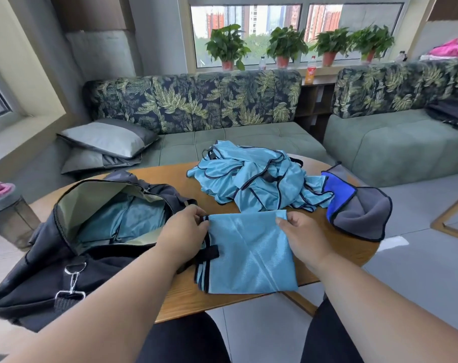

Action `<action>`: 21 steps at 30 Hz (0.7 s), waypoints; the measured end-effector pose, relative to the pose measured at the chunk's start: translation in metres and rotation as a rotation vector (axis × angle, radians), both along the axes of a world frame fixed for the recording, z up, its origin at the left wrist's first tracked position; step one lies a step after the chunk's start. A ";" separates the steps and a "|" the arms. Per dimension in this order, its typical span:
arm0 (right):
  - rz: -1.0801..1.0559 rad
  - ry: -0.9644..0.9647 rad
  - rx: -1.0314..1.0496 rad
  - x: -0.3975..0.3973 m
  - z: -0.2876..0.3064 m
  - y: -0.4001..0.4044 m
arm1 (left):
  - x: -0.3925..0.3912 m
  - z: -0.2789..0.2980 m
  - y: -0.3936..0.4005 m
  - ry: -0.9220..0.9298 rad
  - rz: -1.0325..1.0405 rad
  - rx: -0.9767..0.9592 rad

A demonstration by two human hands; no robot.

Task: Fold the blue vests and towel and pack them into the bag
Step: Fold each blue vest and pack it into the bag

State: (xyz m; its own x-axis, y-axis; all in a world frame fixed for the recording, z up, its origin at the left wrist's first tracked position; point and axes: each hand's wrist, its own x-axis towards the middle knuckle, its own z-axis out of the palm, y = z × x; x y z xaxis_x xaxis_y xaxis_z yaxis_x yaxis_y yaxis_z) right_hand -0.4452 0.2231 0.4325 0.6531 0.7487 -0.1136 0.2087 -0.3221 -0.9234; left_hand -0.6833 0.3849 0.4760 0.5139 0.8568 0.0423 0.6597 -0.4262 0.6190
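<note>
While both the left hand [184,226] and right hand [299,231] pinch the far corners of a folded vest [248,252] on the table [348,247], some blue fabric already lies in the open bag [97,221], and a heap of vests [254,179] and the towel [358,208] look unfolded.

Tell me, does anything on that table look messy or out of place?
Only the heap of blue vests, still crumpled behind the folded vest, and the towel lying bunched at the table edge. Nothing looks spilled or damaged.
</note>
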 end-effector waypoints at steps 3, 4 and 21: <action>-0.039 0.007 -0.152 0.011 -0.022 0.012 | 0.014 -0.021 0.016 0.076 0.035 -0.004; -0.057 -0.006 -0.183 0.013 -0.023 0.013 | 0.017 -0.028 0.014 0.102 0.045 0.036; 0.152 -0.096 -0.476 -0.013 -0.007 -0.007 | -0.013 -0.104 -0.033 0.148 -0.162 0.291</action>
State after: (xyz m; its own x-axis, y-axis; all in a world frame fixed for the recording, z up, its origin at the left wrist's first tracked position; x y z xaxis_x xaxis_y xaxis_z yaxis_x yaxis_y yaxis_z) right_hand -0.4585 0.2165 0.4257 0.5648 0.7160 -0.4104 0.3623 -0.6619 -0.6562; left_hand -0.6963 0.3517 0.3720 0.6606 0.7270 0.1875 0.6428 -0.6767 0.3589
